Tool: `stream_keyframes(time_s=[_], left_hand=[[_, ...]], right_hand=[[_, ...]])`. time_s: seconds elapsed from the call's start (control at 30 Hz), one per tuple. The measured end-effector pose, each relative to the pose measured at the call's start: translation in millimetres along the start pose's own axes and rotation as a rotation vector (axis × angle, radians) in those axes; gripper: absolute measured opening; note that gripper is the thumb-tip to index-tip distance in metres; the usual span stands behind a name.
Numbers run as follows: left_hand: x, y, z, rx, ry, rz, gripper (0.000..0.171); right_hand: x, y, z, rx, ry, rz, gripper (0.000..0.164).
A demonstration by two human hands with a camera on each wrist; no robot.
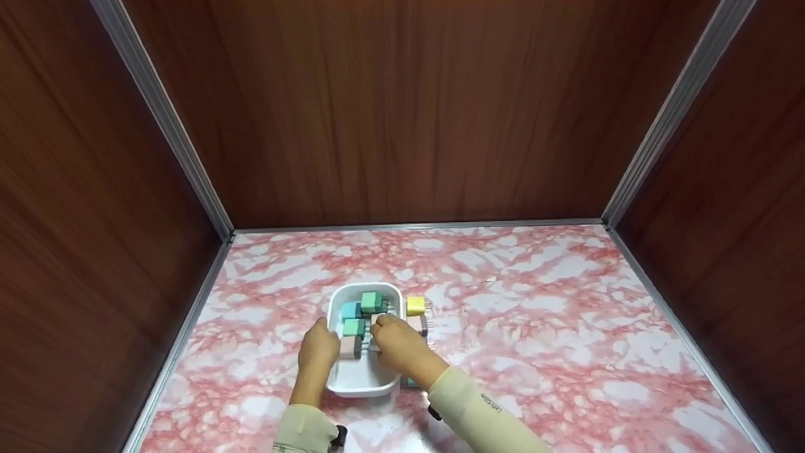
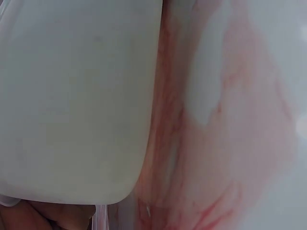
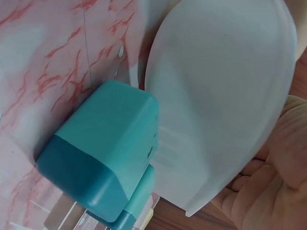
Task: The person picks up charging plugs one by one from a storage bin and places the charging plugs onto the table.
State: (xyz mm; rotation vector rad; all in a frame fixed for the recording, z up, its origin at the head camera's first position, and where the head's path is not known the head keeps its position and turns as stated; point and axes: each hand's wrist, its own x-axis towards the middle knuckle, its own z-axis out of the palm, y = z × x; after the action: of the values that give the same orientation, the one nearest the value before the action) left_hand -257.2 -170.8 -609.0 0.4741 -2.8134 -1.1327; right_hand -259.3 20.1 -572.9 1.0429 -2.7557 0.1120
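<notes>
A white tray (image 1: 363, 381) holds several two-tone blocks that look like plug chargers, with thin prongs on one side. Among them are a dark green charger (image 1: 371, 302), a blue charger (image 1: 351, 310), a light green charger (image 1: 353, 328) and a pinkish-beige charger (image 1: 349, 347). My left hand (image 1: 319, 345) grips the tray's left rim; curled fingers (image 2: 72, 216) show at its edge in the left wrist view. My right hand (image 1: 402, 345) reaches over the right rim and pinches another pinkish charger (image 1: 378, 319) inside the tray, partly hidden by the fingers.
Along the tray's right side stand a yellow charger (image 1: 416, 306), a pinkish charger (image 1: 417, 324) and a teal charger (image 3: 110, 124), partly hidden by the right arm in the head view. Brown wooden panels (image 1: 402, 113) enclose the red-and-white marbled table (image 1: 534, 340).
</notes>
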Motion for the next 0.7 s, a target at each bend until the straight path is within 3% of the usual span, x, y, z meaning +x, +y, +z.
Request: stream_keyframes(time_s=[0.33,0.7], left_hand=[[0.3,-0.5,0.2,0.000,-0.007,0.009,0.045],[0.3,-0.3,0.5,0.014,0.018,0.023,0.044]], right_hand=[[5.6,-2.9,4.0,-0.066,-0.043,0.005,0.031],[8.9,-4.9,5.3,-0.065,-0.060,0.036,0.028]])
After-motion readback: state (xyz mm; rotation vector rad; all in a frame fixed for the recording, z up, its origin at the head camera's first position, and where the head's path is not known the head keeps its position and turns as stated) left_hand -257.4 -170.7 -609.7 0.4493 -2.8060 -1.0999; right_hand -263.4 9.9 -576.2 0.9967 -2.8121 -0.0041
